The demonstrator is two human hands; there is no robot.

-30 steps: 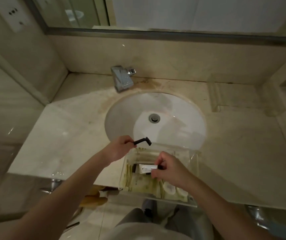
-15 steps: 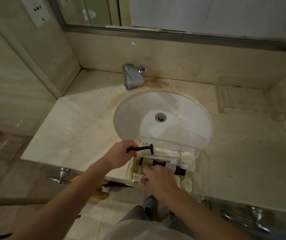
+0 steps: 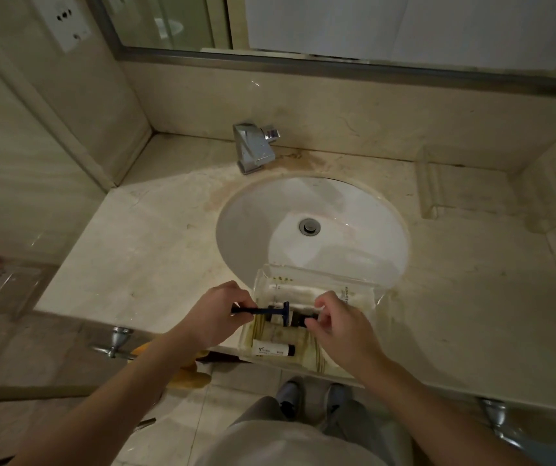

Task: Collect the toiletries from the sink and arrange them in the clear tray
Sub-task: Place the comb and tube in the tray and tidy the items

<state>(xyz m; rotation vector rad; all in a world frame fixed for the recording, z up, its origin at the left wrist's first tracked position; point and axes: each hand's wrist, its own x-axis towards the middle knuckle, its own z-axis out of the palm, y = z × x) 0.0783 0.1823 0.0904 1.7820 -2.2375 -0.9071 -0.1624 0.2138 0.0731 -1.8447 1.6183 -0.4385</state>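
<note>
A clear tray (image 3: 367,286) sits on the counter's front edge, just below the white sink (image 3: 310,227). My left hand (image 3: 217,312) grips a dark blue razor (image 3: 263,311) by its handle, with the head over the tray. My right hand (image 3: 340,322) pinches a dark bottle (image 3: 300,320) lying in the tray. A small white tube with a black cap (image 3: 273,349) lies at the tray's front. White wrapped items (image 3: 300,290) lie along its back. The sink bowl holds no toiletries.
A chrome faucet (image 3: 253,146) stands behind the sink. A second clear tray (image 3: 431,196) rests at the back right of the marble counter (image 3: 142,243). A towel-bar fitting (image 3: 115,341) sticks out under the counter's left front edge. My feet (image 3: 310,398) show below.
My left hand lowered the razor over the tray. My right hand set down the white tube at the tray's front and moved up to the dark bottle.
</note>
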